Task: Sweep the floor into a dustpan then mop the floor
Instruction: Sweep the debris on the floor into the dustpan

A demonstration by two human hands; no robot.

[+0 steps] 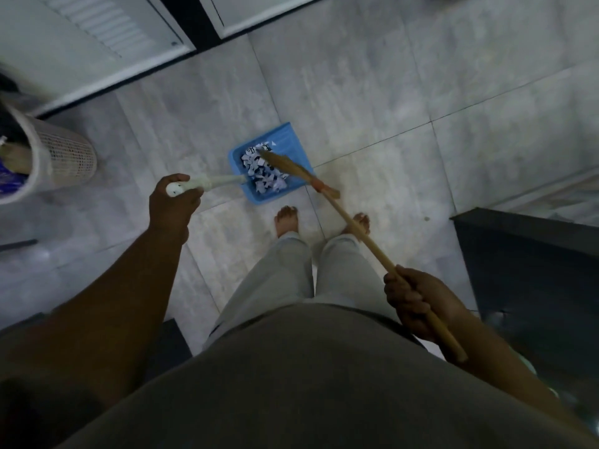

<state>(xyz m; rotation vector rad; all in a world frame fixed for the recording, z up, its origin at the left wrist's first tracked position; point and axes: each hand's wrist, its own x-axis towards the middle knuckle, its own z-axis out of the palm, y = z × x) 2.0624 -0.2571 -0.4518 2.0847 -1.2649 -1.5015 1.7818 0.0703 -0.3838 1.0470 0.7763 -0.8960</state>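
Right fingers (400, 291) round broom (372, 245), left fingers (168, 182) round dustpan (236, 158)

My blue dustpan (289, 137) is just in front of my toes, over the grey tile floor (356, 92). It is full of little torn paper bits (264, 178), white with black marks. Its long white handle (212, 182) comes up to my left hand (173, 202), which grips the end. My broom (366, 238) has a long wooden stick and brown bristles, tied with an orange band (319, 186). The bristles lie on the paper bits. My right hand (411, 299) grips the stick.
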